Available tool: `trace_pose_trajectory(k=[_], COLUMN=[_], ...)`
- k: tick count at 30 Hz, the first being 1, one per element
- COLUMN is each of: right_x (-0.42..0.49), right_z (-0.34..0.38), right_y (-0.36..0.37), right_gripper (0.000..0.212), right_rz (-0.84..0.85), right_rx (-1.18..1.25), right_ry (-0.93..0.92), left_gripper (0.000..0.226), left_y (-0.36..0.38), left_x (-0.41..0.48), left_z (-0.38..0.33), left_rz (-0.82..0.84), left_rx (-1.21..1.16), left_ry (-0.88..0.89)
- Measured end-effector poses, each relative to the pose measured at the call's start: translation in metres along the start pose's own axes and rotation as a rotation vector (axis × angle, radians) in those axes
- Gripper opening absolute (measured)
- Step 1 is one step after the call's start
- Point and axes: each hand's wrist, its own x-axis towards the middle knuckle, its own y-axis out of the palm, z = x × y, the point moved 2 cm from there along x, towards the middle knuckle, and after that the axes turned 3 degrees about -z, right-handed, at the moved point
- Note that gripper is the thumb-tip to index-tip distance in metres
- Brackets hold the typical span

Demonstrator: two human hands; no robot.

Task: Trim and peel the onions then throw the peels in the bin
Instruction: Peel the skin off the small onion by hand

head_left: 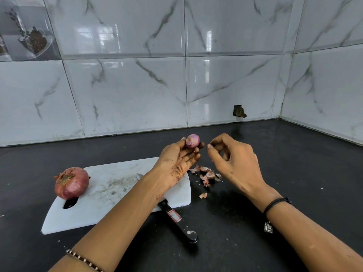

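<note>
On the counter: black, matte worktop flecked with pale crumbs, running into a corner at the right.
Behind it, wall tiles: glossy white with grey marble veining; 1 tile at the left carries a printed picture of a dish, and 1 tile low down has a broken hole.
Small onion: pink-purple, mostly bare of dry skin, held up above the counter beyond the far right corner of the board.
Left hand: grips the small onion at its fingertips, thumb behind and fingers in front; the back of the hand is speckled with dark marks.
Right hand: just right of the small onion and apart from it, fingers curled with thumb and forefinger meeting; whether a scrap of skin is pinched there cannot be told.
Peels: a loose scatter of papery pink pieces on the counter, just right of the board, under the gap between the 2 hands.
Cutting board: white, scuffed grey in the middle, lying flat and angled.
Large onion: unpeeled, red-brown, on the board's left end, partly over the handle slot.
Knife: blade on the board under the left forearm, black handle sticking out over the near edge onto the counter.
Wrists: beaded bracelet on the left, black cord with a charm on the right.
</note>
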Motion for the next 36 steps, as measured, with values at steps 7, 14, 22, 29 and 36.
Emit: trace_pose_trajectory(k=[7,14,22,29,36], right_x=[0.003,0.002,0.003,0.003,0.001], right_z=[-0.001,0.003,0.006,0.006,0.007], right_y=[-0.004,-0.005,-0.006,-0.004,-0.002], right_gripper=[0.010,0.012,0.031,0.025,0.017], right_rz=[-0.057,-0.056,-0.091,-0.099,-0.068], right_rx=[0.062,0.130,0.178,0.234,0.231], right_ry=[-0.048,-0.091,-0.111,-0.113,-0.149], left_gripper=[0.022,0.026,0.031,0.037,0.034], left_y=[0.003,0.007,0.009,0.013,0.017], left_x=[0.004,0.003,0.001,0.003,-0.003], left_z=[0.002,0.003,0.007,0.010,0.011], left_rz=[0.029,0.114,0.201,0.207,0.204], left_rx=[0.027,0.028,-0.001,-0.041,-0.078], left_ry=[0.045,0.107,0.112,0.129,0.118])
